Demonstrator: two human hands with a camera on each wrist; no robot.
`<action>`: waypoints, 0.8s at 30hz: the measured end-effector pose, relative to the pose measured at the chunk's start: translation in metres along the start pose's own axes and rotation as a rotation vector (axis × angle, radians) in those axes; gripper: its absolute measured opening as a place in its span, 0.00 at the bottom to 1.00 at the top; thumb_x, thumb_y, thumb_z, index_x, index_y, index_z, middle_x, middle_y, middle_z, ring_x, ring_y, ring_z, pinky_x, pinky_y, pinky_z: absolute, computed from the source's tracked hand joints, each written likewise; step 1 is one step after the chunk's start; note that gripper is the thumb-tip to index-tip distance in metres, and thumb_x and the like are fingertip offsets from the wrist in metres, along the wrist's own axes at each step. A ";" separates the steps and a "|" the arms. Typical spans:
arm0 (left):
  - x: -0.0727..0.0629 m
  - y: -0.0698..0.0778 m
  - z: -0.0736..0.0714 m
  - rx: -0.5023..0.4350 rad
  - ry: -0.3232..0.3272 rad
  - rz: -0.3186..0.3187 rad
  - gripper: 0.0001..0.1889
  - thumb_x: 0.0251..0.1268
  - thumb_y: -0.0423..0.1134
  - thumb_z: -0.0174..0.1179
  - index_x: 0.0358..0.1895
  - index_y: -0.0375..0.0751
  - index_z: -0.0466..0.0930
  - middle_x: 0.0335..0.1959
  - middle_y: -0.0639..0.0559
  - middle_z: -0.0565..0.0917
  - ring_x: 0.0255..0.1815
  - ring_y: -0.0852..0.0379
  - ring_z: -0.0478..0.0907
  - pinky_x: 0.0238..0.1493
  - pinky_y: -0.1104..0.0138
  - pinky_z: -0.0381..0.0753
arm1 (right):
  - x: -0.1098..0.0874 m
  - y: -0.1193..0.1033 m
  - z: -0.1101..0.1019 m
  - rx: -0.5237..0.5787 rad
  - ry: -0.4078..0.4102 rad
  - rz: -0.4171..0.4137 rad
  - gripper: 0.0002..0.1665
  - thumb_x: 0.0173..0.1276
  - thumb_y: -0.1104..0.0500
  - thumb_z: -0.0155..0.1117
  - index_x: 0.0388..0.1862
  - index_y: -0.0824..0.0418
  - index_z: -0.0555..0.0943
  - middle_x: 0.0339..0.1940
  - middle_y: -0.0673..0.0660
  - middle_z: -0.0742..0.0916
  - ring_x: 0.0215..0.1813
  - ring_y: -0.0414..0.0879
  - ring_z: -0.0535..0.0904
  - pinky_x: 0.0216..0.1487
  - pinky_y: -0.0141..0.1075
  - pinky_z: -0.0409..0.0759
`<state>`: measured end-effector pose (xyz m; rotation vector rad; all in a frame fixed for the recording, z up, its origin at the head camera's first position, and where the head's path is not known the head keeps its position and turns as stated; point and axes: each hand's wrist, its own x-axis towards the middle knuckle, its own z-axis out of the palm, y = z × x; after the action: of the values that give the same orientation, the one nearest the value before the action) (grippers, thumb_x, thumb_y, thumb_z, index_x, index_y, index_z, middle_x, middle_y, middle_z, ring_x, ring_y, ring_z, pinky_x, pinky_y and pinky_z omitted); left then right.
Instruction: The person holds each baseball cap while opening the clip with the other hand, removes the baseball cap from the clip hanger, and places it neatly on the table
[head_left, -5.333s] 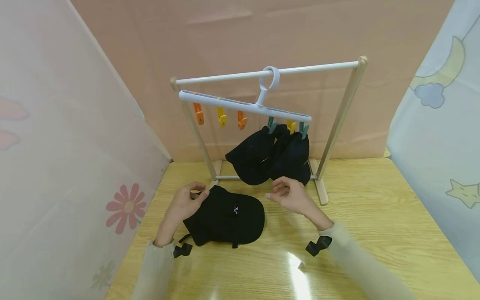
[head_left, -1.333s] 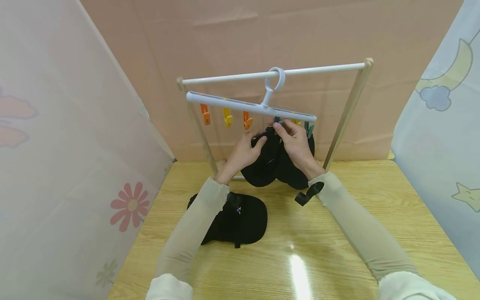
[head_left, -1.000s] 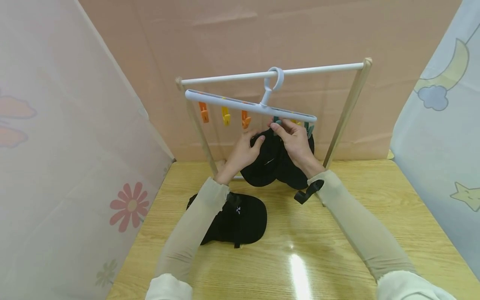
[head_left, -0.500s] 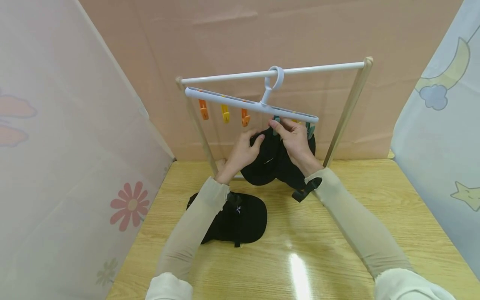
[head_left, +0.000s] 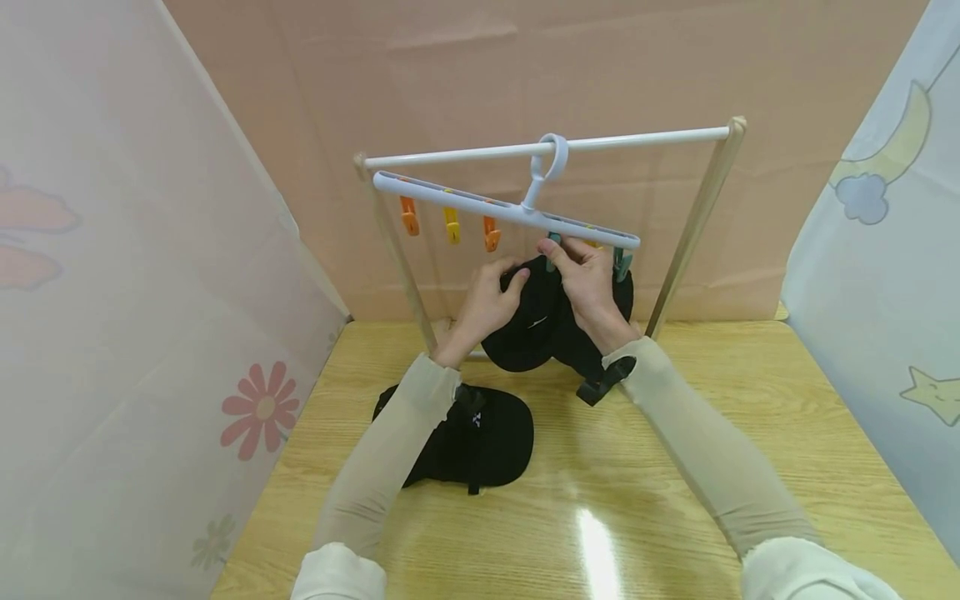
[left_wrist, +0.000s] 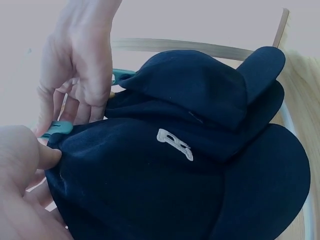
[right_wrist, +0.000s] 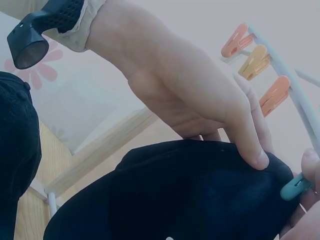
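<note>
Near the worktop's (head_left: pixel 810 400) back edge, a cap (head_left: pixel 521 325) meets its clip (left_wrist: pixel 61 128)

The left hand's (head_left: pixel 487 304) thumb and fingers pinch the cap at its top; those of the right hand (head_left: pixel 588 279) are clamped on the teal clip at the cap's upper edge. How deep the clip bites I cannot tell. A shallow bite, or the left fingers letting go early, could drop the cap. The hanger (head_left: pixel 450 197) dips at its right end, where the second cap (left_wrist: pixel 195 82) also hangs; a tug might swing it or shift its hook along the rail (head_left: pixel 637 140).

Toward the worktop's left edge lies a loose cap (head_left: pixel 502 442), partly under the left sleeve (head_left: pixel 382 458). Pale wood grain catches a streak of glare; a peach sheet (head_left: pixel 337 83) stands behind, patterned white sheets at either side.
</note>
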<state>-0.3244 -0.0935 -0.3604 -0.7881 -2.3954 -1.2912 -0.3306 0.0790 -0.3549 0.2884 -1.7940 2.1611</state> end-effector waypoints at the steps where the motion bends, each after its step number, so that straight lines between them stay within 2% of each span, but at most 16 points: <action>1: 0.000 0.000 0.000 -0.001 0.001 -0.003 0.14 0.84 0.34 0.56 0.58 0.30 0.86 0.57 0.39 0.89 0.52 0.48 0.86 0.58 0.56 0.84 | 0.000 0.000 0.001 0.010 0.005 0.000 0.21 0.74 0.55 0.73 0.58 0.69 0.89 0.37 0.41 0.92 0.57 0.42 0.83 0.71 0.39 0.75; 10: 0.000 0.001 0.000 0.004 0.015 -0.002 0.14 0.83 0.35 0.56 0.58 0.31 0.87 0.57 0.40 0.90 0.57 0.47 0.87 0.60 0.56 0.85 | -0.001 -0.001 0.006 0.059 0.060 -0.006 0.15 0.73 0.58 0.73 0.52 0.66 0.92 0.34 0.43 0.92 0.51 0.42 0.87 0.71 0.39 0.77; 17: -0.001 0.000 -0.001 -0.016 0.010 0.010 0.13 0.84 0.34 0.56 0.57 0.31 0.87 0.54 0.39 0.90 0.41 0.49 0.83 0.50 0.59 0.83 | -0.001 -0.003 0.007 0.058 0.058 -0.010 0.15 0.73 0.58 0.73 0.52 0.66 0.92 0.34 0.43 0.93 0.51 0.42 0.87 0.68 0.37 0.78; 24: -0.003 -0.002 -0.002 -0.011 -0.005 0.012 0.14 0.84 0.35 0.55 0.58 0.31 0.86 0.53 0.39 0.90 0.41 0.49 0.84 0.51 0.59 0.84 | 0.000 -0.003 0.005 0.056 0.045 -0.032 0.14 0.75 0.61 0.71 0.53 0.69 0.91 0.34 0.44 0.93 0.47 0.42 0.89 0.64 0.36 0.80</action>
<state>-0.3231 -0.0973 -0.3618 -0.8084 -2.3859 -1.3004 -0.3302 0.0742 -0.3515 0.2777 -1.6957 2.1809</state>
